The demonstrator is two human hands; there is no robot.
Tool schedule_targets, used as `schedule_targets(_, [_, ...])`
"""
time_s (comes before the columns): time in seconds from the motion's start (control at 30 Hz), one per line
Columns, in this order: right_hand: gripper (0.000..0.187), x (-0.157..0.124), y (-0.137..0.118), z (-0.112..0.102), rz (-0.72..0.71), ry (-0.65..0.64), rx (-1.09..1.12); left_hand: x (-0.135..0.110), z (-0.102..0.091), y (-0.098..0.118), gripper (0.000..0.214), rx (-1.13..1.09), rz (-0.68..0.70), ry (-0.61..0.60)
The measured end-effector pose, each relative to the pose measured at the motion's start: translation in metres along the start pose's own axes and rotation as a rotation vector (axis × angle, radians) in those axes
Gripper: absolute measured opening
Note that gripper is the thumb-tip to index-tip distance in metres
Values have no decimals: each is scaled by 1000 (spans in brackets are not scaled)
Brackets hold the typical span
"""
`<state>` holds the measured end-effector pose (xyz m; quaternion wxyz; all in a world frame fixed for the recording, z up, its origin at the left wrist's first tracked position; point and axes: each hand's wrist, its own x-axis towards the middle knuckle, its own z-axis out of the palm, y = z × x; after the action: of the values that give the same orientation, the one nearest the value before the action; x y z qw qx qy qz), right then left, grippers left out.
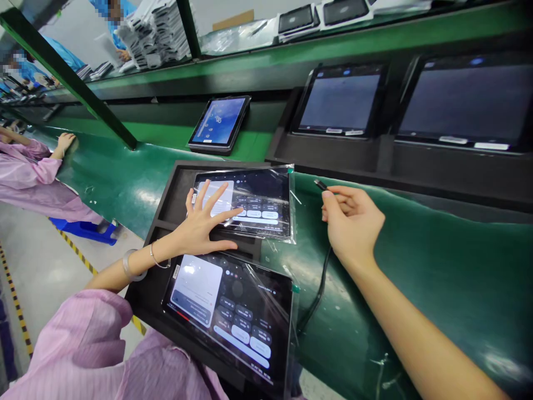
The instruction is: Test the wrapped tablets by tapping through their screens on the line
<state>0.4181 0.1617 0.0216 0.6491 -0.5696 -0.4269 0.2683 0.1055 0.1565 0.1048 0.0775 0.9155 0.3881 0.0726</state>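
**Two tablets in a tray, one hand on a screen, one on a cable**

Two lit tablets, each in clear film, lie in a black tray (166, 191) on the green surface (437, 266). The left hand (202, 225) rests flat with fingers spread apart on the far tablet (254, 203), fingertips touching its screen. The near tablet (233, 314) sits just below that wrist, untouched. To the right of the tray, the right hand (352, 222) is closed on the plug end of a black cable (318, 283), whose tip pokes out above the fingers, near the far tablet's right edge. The cable trails down across the surface. Further left, another person's hand (65, 141) lies on the surface.
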Motion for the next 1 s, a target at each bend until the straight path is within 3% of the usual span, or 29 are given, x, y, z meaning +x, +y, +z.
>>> schedule_targets(0.17, [25, 0, -1, 0, -5, -2, 3, -11, -10, 37, 121, -108, 120, -49])
schedule_targets(0.33, [24, -1, -1, 0, 7, -6, 1, -25, 2, 76, 148, -233, 276, -150])
schedule_targets(0.53, [25, -1, -1, 1, 20, -6, -6, -27, 21, 90, 131, -197, 373, -240])
schedule_targets(0.73, [26, -1, 0, 0, 53, -21, -7, -20, 15, 98, 126, -208, 355, -338])
schedule_targets(0.9, [31, -1, 2, -2, 88, -42, -18, -8, 9, 99, 127, -259, 410, -293])
schedule_targets(1.0, [33, 0, 4, -3, 89, -41, -30, 10, 4, 82, 113, -270, 306, -158])
